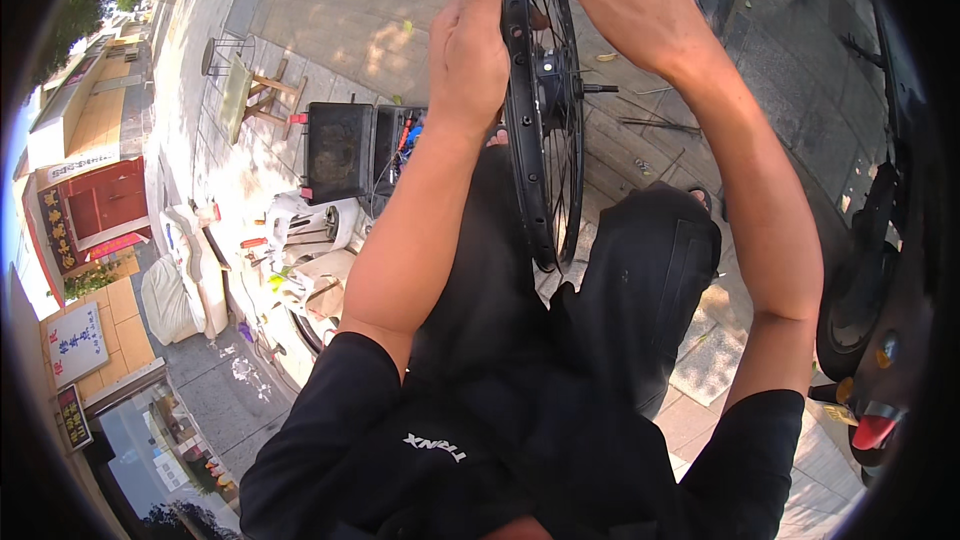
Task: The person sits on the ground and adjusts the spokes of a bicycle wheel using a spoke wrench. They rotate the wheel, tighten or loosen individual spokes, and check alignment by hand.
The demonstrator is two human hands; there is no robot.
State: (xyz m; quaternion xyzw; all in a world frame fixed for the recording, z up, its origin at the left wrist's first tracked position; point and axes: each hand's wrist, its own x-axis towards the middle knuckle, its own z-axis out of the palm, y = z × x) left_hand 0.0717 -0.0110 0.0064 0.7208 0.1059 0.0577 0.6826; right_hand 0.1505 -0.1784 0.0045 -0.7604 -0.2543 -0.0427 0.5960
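A black bicycle wheel [522, 130] stands upright between my knees, seen nearly edge-on. No tyre shows on its rim; small holes run along the rim's bed. Its dark spokes meet at a hub [550, 68], and an axle end sticks out to the right. My left hand [470, 55] is closed on the rim's left side, its fingertips partly hidden. At the top of the picture my right hand [635, 0] grips the rim's upper part, thumb stretched along it and fingers curled behind. The wheel's top is cut off by the picture's edge.
An open black toolbox [338, 152] with tools lies left of my legs. Beyond it are a small wooden stool [265, 95], a white container [300, 220] with tools, and a pale padded seat [190, 275]. A parked motor scooter [870, 380] stands close on my right.
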